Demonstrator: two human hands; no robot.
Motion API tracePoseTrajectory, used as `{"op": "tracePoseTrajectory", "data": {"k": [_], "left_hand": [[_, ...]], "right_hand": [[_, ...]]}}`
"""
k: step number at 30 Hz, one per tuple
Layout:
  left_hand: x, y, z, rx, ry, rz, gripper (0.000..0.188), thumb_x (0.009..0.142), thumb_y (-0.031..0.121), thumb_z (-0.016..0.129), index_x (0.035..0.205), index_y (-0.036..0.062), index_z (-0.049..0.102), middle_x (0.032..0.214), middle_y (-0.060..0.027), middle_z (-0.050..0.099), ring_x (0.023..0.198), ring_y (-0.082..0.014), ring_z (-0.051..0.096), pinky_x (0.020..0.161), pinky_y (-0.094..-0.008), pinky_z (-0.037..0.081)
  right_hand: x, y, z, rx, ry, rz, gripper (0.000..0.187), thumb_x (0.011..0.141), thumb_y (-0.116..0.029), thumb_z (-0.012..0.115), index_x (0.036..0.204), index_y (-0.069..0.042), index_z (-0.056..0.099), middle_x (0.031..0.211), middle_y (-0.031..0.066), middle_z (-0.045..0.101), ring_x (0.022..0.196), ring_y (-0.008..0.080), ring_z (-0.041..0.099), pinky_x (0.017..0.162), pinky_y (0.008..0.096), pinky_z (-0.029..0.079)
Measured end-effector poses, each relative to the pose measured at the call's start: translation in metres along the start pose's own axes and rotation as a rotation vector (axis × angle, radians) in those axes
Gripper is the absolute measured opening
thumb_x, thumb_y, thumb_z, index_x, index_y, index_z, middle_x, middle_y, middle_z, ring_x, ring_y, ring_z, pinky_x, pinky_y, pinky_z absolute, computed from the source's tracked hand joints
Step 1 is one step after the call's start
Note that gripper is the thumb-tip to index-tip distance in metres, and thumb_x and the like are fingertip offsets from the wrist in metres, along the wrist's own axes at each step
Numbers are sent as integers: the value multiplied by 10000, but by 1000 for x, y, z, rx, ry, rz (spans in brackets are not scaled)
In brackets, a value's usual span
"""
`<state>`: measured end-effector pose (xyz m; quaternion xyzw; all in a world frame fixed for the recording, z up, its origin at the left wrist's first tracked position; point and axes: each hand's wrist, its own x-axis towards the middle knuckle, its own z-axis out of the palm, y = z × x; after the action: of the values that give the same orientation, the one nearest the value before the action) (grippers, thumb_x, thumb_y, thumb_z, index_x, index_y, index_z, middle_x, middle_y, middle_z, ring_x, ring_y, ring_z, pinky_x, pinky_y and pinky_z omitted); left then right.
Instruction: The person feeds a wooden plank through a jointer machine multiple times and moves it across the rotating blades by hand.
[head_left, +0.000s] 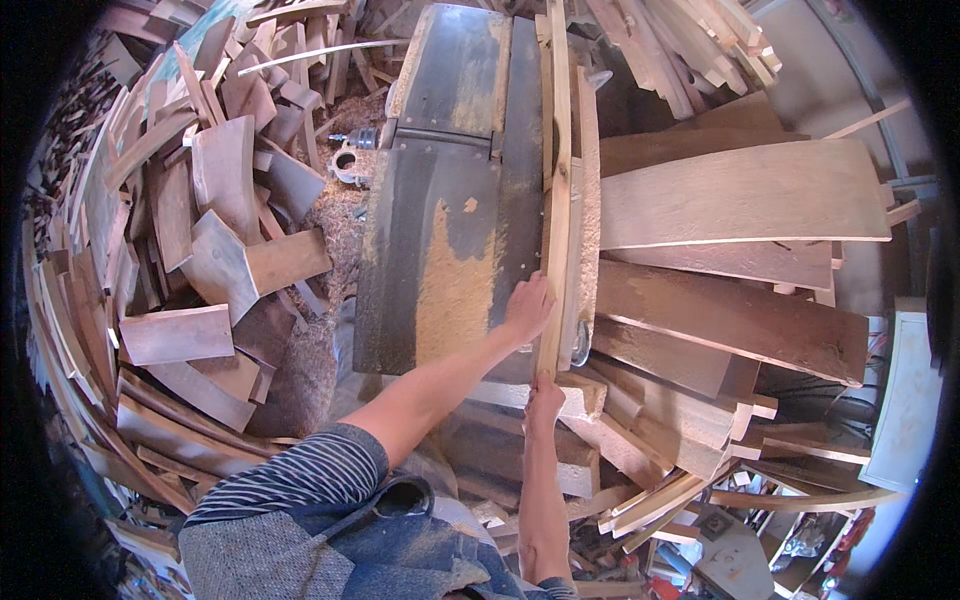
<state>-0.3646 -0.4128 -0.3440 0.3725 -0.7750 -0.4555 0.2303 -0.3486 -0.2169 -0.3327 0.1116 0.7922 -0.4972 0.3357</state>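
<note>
A long, narrow wooden strip (556,215) lies lengthwise along the fence (578,180) at the right side of a jointer (400,220). My left hand (528,305) is closed against the strip's left side, near the table's near end. Behind it, my right hand (543,397) grips the strip's near end, just off the edge of the machine. Pale sawdust (455,290) covers much of the dark metal table. Some fingertips of both hands are hidden.
Heaped wood offcuts (225,180) fill the left side. Wide boards (740,195) are stacked at the right, close to the fence. Thick planks (640,440) lie near my right forearm. A metal fitting (350,163) sticks out from the jointer's left side.
</note>
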Motion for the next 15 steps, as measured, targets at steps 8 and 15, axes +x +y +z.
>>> {"op": "tracePoseTrajectory", "data": {"k": [8, 15], "left_hand": [[12, 0, -12, -18, -126, -8, 269, 931, 187, 592, 1107, -16, 575, 1264, -234, 568, 1005, -452, 587, 904, -534, 473], [23, 6, -12, -48, -62, -52, 267, 964, 203, 520, 1096, -16, 595, 1205, -234, 578, 995, -453, 589, 892, -548, 477]], "right_hand": [[37, -30, 48, 177, 82, -194, 343, 1011, -305, 598, 754, -79, 603, 591, -20, 495, 448, 86, 415, 384, 258, 295], [65, -65, 71, 150, 10, -74, 230, 994, -223, 623, 916, -20, 697, 681, 62, 606, 579, 150, 552, 528, 310, 423]]}}
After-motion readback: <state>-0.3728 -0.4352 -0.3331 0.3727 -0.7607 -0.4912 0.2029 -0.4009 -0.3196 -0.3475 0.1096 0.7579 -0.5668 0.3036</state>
